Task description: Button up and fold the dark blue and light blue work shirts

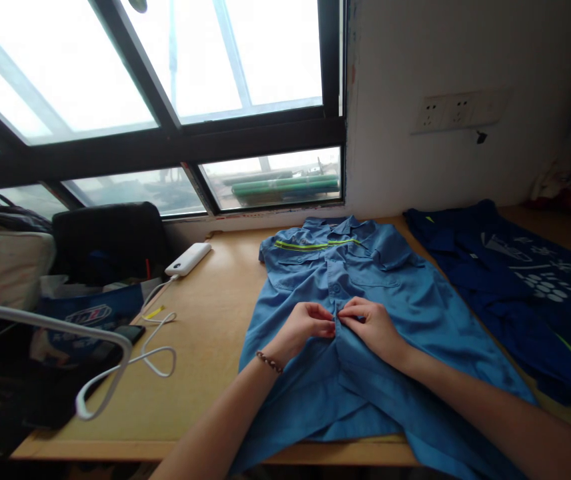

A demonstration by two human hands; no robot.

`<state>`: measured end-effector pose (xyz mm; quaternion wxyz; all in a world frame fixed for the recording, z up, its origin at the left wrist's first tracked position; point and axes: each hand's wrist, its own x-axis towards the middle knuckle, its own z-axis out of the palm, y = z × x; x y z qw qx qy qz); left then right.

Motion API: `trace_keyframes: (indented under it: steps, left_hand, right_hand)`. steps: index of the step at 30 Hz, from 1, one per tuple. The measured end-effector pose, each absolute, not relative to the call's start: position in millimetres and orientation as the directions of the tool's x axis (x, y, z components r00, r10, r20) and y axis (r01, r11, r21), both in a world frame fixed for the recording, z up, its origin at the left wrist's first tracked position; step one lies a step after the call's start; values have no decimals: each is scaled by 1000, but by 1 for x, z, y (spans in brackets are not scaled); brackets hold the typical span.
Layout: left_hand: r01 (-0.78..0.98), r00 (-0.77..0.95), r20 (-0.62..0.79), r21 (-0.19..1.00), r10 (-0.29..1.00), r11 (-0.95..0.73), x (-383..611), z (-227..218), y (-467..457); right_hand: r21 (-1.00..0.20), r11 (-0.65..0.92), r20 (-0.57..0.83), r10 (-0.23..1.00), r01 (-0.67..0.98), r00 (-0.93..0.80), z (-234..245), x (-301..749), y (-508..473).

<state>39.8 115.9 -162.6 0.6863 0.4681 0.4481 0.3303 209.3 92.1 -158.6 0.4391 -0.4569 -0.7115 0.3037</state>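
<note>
A blue work shirt (310,380) with a yellow-green stripe across the chest lies face up on the wooden table, collar toward the wall. Its lower edge hangs over the table's front. My left hand (310,321) pinches the front placket from the left, a braided bracelet on its wrist. From the right, my right hand (371,327) pinches the same placket, the fingertips of both hands almost meeting. A button (335,289) shows on the placket just above them. Whatever lies between the fingertips, cloth edge or button, is too small to make out.
Left on the table (205,373) lies a white power bank (188,259) with a white cable. A dark blue garment (510,287) with white print lies at the right. Beyond the left edge are a black chair (108,233) and bags. A window and wall sockets (460,111) are behind.
</note>
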Motion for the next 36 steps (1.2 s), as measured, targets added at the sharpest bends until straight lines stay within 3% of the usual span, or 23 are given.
trace_keyframes:
  steps: [8,18,24,28,36]
  left_hand:
    - [-64,351,-274,947,895,315,43,-162,115]
    - [-70,184,-60,995,981,74,58,-159,105]
    - [-285,237,-112,942,965,180,69,-157,105]
    - [-325,174,-157,923,972,207,72,-170,104]
    - [-415,203,-247,855,948,311,68,-179,102]
  right_hand:
    - [-815,410,360,912,410,-196,-160,211,94]
    - [-791,409,407,907,455,-107,-155,214,91]
    - [-772,389,412,909,502,-71,-152,217,93]
    - [-740,386,387,914,551,-122,-154,217,95]
    - [-724,375,320,926,579,-200,-158,218,97]
